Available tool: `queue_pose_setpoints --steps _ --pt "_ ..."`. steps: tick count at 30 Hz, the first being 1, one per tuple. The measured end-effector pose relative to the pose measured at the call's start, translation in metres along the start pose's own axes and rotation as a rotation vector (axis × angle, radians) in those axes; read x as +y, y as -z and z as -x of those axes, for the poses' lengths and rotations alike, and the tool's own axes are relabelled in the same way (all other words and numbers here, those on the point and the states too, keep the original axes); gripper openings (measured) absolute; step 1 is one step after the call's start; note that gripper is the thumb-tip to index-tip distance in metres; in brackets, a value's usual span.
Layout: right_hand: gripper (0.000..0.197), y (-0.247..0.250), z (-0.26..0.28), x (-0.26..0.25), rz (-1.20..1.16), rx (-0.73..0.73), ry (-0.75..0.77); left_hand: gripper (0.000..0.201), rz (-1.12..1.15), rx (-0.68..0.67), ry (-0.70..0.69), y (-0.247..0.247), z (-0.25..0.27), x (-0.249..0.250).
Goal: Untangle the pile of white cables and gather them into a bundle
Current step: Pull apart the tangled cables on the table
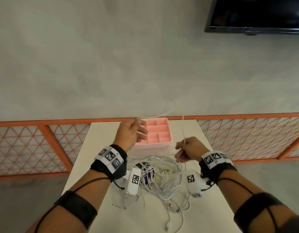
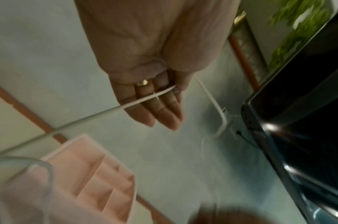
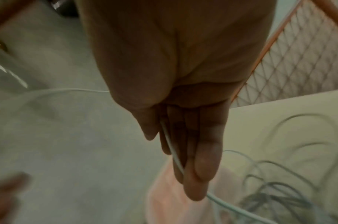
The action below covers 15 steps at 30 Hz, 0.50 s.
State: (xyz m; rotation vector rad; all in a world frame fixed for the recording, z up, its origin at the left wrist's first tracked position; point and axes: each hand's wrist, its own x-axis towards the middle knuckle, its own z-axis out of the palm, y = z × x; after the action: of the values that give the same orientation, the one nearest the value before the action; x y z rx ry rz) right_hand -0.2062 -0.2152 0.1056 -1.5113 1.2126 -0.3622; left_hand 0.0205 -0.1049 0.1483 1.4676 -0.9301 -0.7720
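A tangled pile of white cables (image 1: 162, 175) lies in the middle of the white table (image 1: 101, 148). My left hand (image 1: 139, 130) is raised over the table's far left part. In the left wrist view its thumb pinches one white cable (image 2: 99, 113) against the fingers (image 2: 164, 109). My right hand (image 1: 180, 149) hovers above the pile's right side and holds a thin white cable (image 1: 183, 130) that rises straight up from it. In the right wrist view that cable (image 3: 172, 150) runs between the thumb and the fingers (image 3: 202, 159) and trails down toward the pile.
A pink divided tray (image 1: 159, 130) stands at the far end of the table, between my hands. A purple object (image 1: 148, 176) lies partly under the cables. An orange lattice railing (image 1: 36, 145) runs behind the table, and a black screen (image 1: 256, 14) hangs on the wall.
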Motion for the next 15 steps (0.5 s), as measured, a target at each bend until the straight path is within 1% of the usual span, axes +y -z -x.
queue_pose_setpoints --steps 3,5,8,10,13,15 --pt "0.025 -0.002 0.015 -0.049 -0.141 -0.007 0.159 0.030 -0.031 -0.063 0.084 -0.021 0.004 -0.020" --pt "0.025 -0.005 0.022 -0.073 -0.226 -0.016 0.243 0.027 -0.006 -0.126 0.097 -0.034 0.008 -0.028" --pt "0.026 -0.010 0.030 -0.104 -0.346 -0.067 0.342 0.026 0.059 -0.215 0.071 -0.051 0.015 -0.034" --pt "0.026 -0.011 0.034 -0.122 -0.391 -0.071 0.399 0.026 0.081 -0.247 0.033 -0.058 0.019 -0.038" --pt "0.025 -0.002 0.041 -0.149 -0.491 -0.016 0.506 0.025 0.048 -0.245 -0.035 -0.056 0.021 -0.045" --pt "0.024 0.008 0.044 -0.160 -0.547 0.021 0.571 0.026 0.028 -0.227 -0.034 -0.051 0.020 -0.047"
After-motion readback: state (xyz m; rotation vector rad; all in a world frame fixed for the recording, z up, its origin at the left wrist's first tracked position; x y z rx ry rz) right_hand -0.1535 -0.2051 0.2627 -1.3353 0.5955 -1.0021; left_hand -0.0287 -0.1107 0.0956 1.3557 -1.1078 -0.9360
